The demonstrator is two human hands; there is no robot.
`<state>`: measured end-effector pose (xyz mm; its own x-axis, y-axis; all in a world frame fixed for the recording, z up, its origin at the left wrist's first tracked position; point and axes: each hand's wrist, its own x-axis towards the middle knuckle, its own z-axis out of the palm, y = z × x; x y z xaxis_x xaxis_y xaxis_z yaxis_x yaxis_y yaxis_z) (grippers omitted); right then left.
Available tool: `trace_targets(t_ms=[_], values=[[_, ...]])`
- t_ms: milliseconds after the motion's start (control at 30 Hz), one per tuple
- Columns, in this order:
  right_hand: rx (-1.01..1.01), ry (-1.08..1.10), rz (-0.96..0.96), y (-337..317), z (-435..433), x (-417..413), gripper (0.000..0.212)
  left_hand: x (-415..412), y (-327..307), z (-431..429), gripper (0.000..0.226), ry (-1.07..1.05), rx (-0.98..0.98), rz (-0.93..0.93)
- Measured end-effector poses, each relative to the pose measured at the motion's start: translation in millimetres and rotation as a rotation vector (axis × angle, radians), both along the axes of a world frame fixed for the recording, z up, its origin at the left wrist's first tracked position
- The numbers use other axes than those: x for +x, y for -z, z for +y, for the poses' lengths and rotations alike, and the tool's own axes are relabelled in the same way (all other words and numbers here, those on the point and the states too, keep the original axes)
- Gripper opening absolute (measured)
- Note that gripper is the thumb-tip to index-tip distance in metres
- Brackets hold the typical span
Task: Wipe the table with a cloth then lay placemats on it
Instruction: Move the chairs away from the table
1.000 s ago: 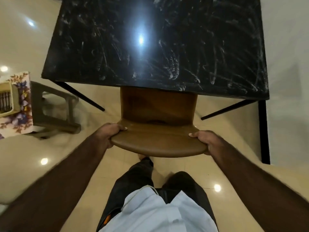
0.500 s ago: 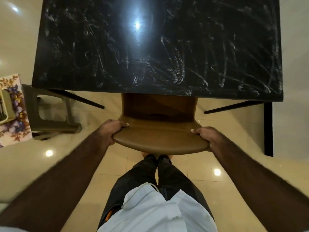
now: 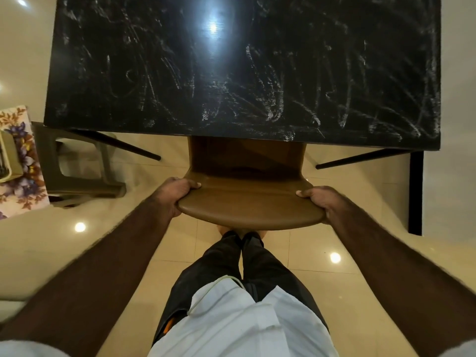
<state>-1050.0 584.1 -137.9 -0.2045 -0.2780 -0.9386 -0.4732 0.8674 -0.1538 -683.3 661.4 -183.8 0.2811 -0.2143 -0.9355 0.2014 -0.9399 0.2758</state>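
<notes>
A black table (image 3: 244, 73) with whitish smear marks and a lamp glare fills the upper part of the view. A brown chair (image 3: 247, 176) stands at its near edge, its seat partly under the tabletop. My left hand (image 3: 175, 194) grips the left end of the chair's backrest top. My right hand (image 3: 319, 202) grips the right end. No cloth or placemat is in view.
A grey-green plastic stool (image 3: 77, 171) stands on the tiled floor at the left, beside a floral-patterned surface (image 3: 20, 166). A black table leg (image 3: 415, 191) stands at the right. My legs and white shirt are below the chair.
The chair has slid farther under the table, and the table edge now sits closer to my hands. My feet have come together behind the chair.
</notes>
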Motion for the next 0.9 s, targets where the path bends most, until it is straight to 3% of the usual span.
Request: trace_targets(t_ms=[400, 600, 700, 800, 833, 900], values=[[-0.015, 0.029, 0.011, -1.6, -5.7, 1.8, 0.033, -1.5, -7.1, -3.8, 0.043, -0.041, 0.002, -0.001], [-0.059, 0.018, -0.017, 2.4, -1.6, 2.6, 0.044, -1.3, -17.6, -1.5, 0.058, 0.024, -0.025, 0.018], [-0.214, -0.197, 0.052, -5.2, 4.5, 5.8, 0.085, -5.9, -49.5, 7.5, 0.099, 0.377, -0.19, -0.016], [-0.422, -0.804, 0.112, -30.9, 31.8, 13.6, 0.13, -18.5, -79.8, 27.2, 0.147, 1.272, -0.367, -0.298], [-0.454, -1.037, 0.129, -39.1, 44.0, 19.9, 0.142, -27.1, -84.4, 32.0, 0.157, 1.547, -0.357, -0.422], [-0.444, -1.366, 0.161, -43.0, 62.1, 31.9, 0.149, -43.9, -81.0, 35.3, 0.149, 1.812, -0.32, -0.525]])
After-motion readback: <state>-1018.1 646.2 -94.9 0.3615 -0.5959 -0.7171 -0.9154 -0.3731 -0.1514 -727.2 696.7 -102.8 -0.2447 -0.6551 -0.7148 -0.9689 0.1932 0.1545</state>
